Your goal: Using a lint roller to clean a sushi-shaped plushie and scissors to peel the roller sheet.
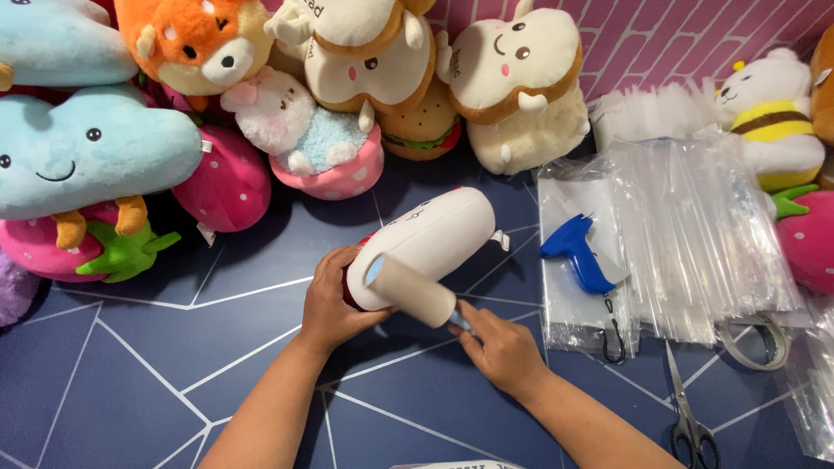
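Clear plastic bags lie in a fanned stack at right on the dark blue tabletop with white line pattern, flat, glossy, overlapping; a second see-through sheet sits under a blue tagging gun just left of the stack. Scissors below the bags, blades pointing up toward them; a loop of tape or strap beside the bag stack's lower edge. White plush toy, long rounded shape with a small drawn face, lies tilted in the middle of the tabletop, small white fabric label sticking out at its right side. Left hand grips the toy's lower left end, fingers curled tight around it, clamped on the plush. A lint roller with beige sheet roll lies across the toy's near end, touching it; right hand holds its handle, fingers together pinched on the handle, mostly hiding it. Behind, a row of plush toys against a pink brick-pattern wall: blue cloud plush at left, orange fox plush, pink strawberry plush, toast-shaped plush, burger plush, white bunny on a spotted pink cup. At far right a bee plush and another pink strawberry just beside the bags. Small white tag hangs off the pink strawberry plush, print too small to tell.
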